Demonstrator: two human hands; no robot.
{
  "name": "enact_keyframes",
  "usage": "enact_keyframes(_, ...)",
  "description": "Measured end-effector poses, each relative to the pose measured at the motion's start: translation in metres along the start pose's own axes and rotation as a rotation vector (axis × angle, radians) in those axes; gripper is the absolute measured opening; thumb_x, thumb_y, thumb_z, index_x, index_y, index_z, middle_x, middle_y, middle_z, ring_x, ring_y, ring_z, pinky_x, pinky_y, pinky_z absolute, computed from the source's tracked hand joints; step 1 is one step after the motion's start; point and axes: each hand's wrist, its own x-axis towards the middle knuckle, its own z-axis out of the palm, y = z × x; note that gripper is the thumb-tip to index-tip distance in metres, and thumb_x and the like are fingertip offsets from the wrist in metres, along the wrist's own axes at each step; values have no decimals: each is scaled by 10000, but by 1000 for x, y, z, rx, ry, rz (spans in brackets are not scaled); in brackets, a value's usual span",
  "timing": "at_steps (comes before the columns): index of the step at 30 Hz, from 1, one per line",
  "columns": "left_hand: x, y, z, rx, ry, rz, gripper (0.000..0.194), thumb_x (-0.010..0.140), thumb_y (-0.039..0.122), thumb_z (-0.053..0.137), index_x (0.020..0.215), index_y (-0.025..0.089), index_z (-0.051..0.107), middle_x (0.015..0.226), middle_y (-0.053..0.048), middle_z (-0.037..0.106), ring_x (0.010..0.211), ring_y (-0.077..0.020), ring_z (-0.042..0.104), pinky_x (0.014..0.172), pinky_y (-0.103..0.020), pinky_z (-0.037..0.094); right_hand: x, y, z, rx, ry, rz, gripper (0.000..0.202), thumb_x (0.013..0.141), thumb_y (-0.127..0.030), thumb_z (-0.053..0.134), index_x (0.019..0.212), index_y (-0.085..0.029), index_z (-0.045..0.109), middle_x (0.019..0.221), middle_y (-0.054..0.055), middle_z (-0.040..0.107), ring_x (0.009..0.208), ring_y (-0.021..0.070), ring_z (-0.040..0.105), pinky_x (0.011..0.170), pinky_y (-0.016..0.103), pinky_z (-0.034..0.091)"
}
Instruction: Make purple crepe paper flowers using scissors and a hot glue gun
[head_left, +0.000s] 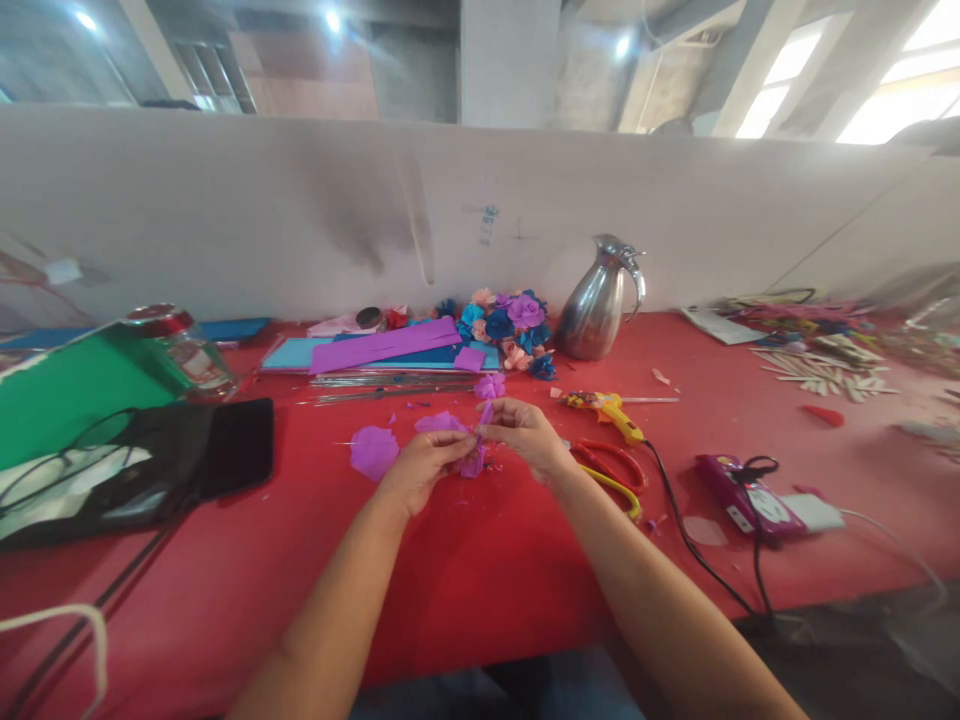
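Both my hands meet over the middle of the red table, their fingers pinching a piece of purple crepe paper point(472, 464). My left hand point(431, 462) is closed on its left side. On the other side, my right hand point(527, 434) is closed with its fingertips on the paper's upper part. More cut purple paper pieces point(373, 453) lie left of my left hand. Just beyond my fingers is a small purple paper flower point(491, 386). The fingers partly hide the held paper, so its exact shape is unclear.
A yellow glue gun point(621, 418) and red-handled pliers point(615, 465) lie right of my hands. Behind are purple paper strips point(386, 346), paper flowers point(514, 322) and a metal jug point(598, 305). A purple power strip point(750, 500) sits right; a black phone point(238, 447) lies left.
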Motion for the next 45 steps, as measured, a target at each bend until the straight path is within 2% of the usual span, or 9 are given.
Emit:
enact_keyframes(6,1,0,2,-30,-2,-23,302,489,329,844,700,141,740,661,-43,667,577,-106,524,571,-240,369,-1,1,2,11,-42,-25,387,595,-216,733,958,-181,604,638,-42,639,622,120,599,683,271,455)
enact_keyframes(9,4,-2,0,-51,52,36,261,490,299,840,664,138,732,628,-36,659,545,-98,513,549,-233,363,-2,1,4,3,-4,-46,375,626,-222,704,979,-187,586,721,-18,677,647,114,605,679,261,459)
enact_keyframes(12,6,-3,-1,-113,136,108,220,505,277,830,648,147,724,613,-19,657,533,-89,513,539,-224,360,-3,1,5,-46,50,-70,292,654,-257,695,916,-191,583,802,10,693,690,120,613,667,253,465)
enact_keyframes(17,4,1,3,-233,226,168,255,439,262,853,627,152,720,636,-15,675,589,-103,558,580,-221,404,-5,9,13,-124,-109,-54,239,636,-301,733,794,-171,611,727,7,681,639,127,614,616,252,467)
enact_keyframes(20,3,1,5,-255,263,188,264,413,259,857,602,148,710,622,-10,666,596,-102,559,587,-218,412,-5,15,18,-136,-89,-75,219,641,-326,730,742,-162,626,673,4,672,574,119,590,567,245,455)
enact_keyframes(24,5,-4,5,-217,261,222,248,447,260,848,615,144,708,627,-10,657,601,-102,560,591,-219,415,-4,19,20,-159,-46,-96,189,655,-325,713,707,-155,650,641,-1,663,556,110,572,566,238,444)
enact_keyframes(33,4,-4,3,-233,228,222,278,456,262,856,659,140,710,657,-27,667,616,-121,581,597,-236,436,-5,18,19,-226,-114,-124,224,724,-369,652,749,-156,717,669,4,675,579,114,557,571,229,441)
enact_keyframes(40,2,-1,2,-175,170,241,215,493,257,833,566,140,668,550,6,587,510,-94,514,503,-224,383,-4,19,19,-265,-114,-113,225,704,-362,655,736,-152,731,660,0,686,570,119,556,570,232,430)
enact_keyframes(45,3,-3,1,-141,157,269,182,527,241,810,540,142,658,534,6,577,508,-100,517,513,-234,390,-3,23,20,-247,-122,-116,224,707,-370,657,746,-164,736,659,-3,682,572,125,555,574,242,424)
